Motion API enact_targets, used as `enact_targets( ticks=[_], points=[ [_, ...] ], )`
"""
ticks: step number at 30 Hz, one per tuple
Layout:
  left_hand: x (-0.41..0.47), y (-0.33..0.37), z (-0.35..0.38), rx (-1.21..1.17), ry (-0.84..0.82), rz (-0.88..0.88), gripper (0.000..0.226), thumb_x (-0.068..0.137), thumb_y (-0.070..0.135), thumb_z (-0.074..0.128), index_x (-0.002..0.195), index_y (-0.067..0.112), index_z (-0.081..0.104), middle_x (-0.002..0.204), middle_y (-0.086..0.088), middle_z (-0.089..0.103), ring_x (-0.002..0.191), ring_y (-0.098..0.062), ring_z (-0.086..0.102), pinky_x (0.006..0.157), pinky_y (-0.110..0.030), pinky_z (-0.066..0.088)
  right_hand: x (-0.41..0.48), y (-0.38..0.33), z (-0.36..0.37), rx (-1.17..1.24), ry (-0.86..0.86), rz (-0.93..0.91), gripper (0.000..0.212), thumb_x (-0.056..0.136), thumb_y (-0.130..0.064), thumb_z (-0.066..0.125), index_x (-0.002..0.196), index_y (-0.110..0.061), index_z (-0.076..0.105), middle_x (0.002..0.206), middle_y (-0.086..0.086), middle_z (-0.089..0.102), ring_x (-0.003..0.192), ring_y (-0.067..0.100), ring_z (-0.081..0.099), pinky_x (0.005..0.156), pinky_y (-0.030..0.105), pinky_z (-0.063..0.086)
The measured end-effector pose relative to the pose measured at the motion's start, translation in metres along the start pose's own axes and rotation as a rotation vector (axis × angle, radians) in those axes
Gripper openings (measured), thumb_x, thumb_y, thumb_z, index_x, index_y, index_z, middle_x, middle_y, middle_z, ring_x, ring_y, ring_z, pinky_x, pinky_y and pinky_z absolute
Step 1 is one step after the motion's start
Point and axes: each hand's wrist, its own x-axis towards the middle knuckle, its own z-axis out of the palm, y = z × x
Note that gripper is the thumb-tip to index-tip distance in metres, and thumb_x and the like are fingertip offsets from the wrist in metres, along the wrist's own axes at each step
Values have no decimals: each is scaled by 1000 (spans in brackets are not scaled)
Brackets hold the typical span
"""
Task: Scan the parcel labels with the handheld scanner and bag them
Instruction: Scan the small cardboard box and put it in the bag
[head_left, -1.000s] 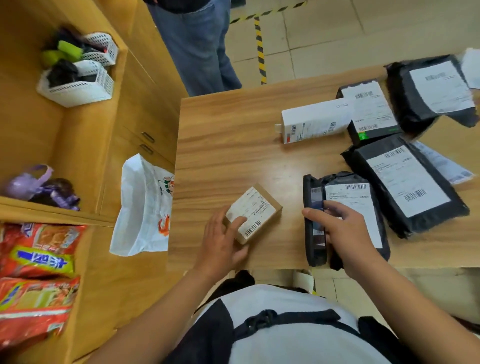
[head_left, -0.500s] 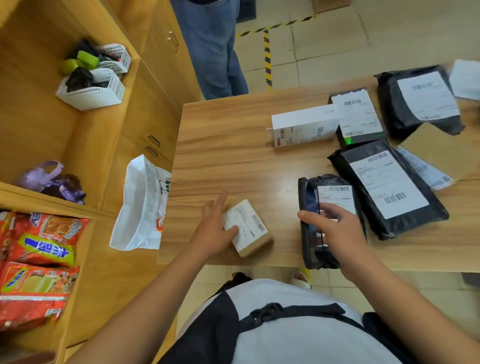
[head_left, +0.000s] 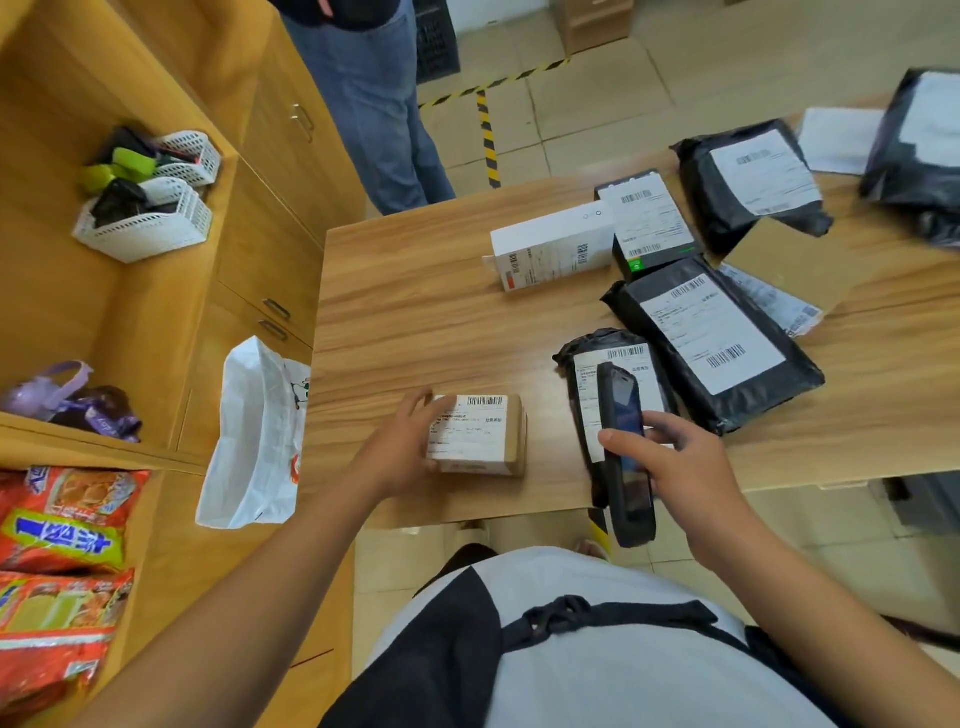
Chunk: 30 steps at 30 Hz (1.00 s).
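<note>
A small brown cardboard parcel (head_left: 483, 435) with a white barcode label lies near the front edge of the wooden table (head_left: 415, 312). My left hand (head_left: 400, 447) holds its left side, fingers curled over the top corner. My right hand (head_left: 675, 467) grips a black handheld scanner (head_left: 623, 441), lifted above a small black poly parcel (head_left: 587, 364) with a label. A white plastic bag (head_left: 254, 436) hangs open off the table's left edge.
Farther back lie a white box (head_left: 550, 249), a black labelled box (head_left: 649, 223), several black poly mailers (head_left: 717, 338) and a cardboard sheet (head_left: 789, 260). A person in jeans (head_left: 374, 104) stands beyond the table. Wooden shelves on the left hold white baskets (head_left: 150, 218) and snack packs (head_left: 62, 519).
My left hand turned the small brown parcel so its label lies square to me. My right hand lifted the scanner off the black parcel and raised it.
</note>
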Motion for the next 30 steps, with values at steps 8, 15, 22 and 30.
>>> enact_targets(
  ticks=[8,15,22,30],
  points=[
    [8,5,-8,-288,-43,-62,93,73,19,85,150,35,35,156,0,27,112,-24,57,87,-32,48,-16,8,-5,16,12,-28,79,70,-40,89,138,-16,59,119,6,64,101,18,65,64,28,50],
    [6,3,-24,-795,-294,-157,54,87,14,70,134,37,57,125,2,67,107,-15,65,82,-29,56,-27,4,4,22,21,-48,90,46,-57,84,126,-22,63,110,1,65,97,16,66,64,28,50],
    [11,4,-2,-1019,-70,-173,46,93,4,62,134,22,57,115,-4,65,82,-6,67,62,-21,55,-34,0,17,26,61,-69,29,72,-37,89,87,-36,65,99,-1,64,91,16,65,59,25,49],
    [19,-16,12,-1089,-62,-139,45,91,18,68,133,29,56,125,2,63,106,-17,66,80,-33,58,-40,-26,34,-140,52,-29,39,64,-41,91,96,-35,71,108,4,63,81,12,69,45,13,48]
  ],
)
